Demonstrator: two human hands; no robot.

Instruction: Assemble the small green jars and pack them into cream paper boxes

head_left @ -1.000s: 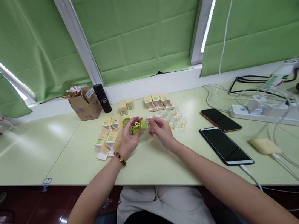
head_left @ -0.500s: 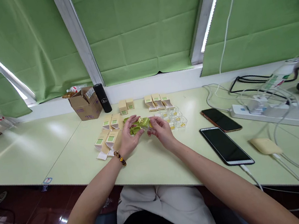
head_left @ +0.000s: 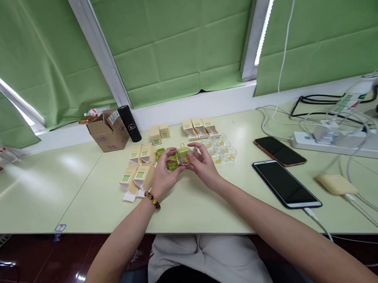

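Observation:
Between my two hands I hold a small case (head_left: 184, 155) with a green top, a clear lower part and a small loop above it. My left hand (head_left: 165, 172) grips its left side with thumb and fingers. From the right, my right hand (head_left: 203, 164) presses on the case with its thumb in front. Behind my left fingers lie several green pieces (head_left: 172, 164), partly hidden. Clear pieces with yellow spots (head_left: 224, 149) stand in rows just right of my right hand. Several open cream boxes (head_left: 144, 174) lie left of my left hand.
More cream boxes (head_left: 198, 126) stand at the back. A cardboard box (head_left: 110, 134) and a black cylinder (head_left: 130, 124) are back left. On the right lie two phones (head_left: 287, 185), a cream charging case (head_left: 336, 184), a power strip (head_left: 349, 146) and tangled cables.
The green top and clear part, tilted and partly apart before, now sit together upright between my hands. My right thumb has moved onto the front. At far left, a person's shoe has shifted.

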